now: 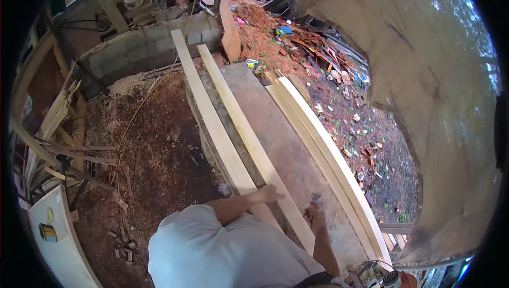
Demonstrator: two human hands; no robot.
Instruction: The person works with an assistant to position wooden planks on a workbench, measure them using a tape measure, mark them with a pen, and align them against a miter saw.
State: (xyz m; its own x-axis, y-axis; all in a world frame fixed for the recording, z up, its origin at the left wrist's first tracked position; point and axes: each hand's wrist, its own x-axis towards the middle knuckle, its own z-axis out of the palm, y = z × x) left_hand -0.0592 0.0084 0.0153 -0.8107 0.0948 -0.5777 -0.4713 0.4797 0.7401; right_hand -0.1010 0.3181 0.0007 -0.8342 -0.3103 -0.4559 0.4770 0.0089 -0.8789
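My left hand (271,194) lies across the pale middle board (238,113), its fingers stretched over the wood. Left of it runs another long pale board (209,110), passing under my left forearm. My right hand (313,213) is just right of the middle board, above the worktable (286,129). Its fingers are closed around a small dark object (316,197), too small to name. Along the table's right side lie several long boards (328,155) side by side. A power tool (397,279) with a cord sits at the bottom right, partly cut off.
Wood shavings cover the ground (154,123) on the left. A low block wall (148,44) stands behind. Scrap wood (318,49) and litter lie beyond the table. A white panel (61,235) leans at lower left; a large brown sheet (435,102) hangs at right.
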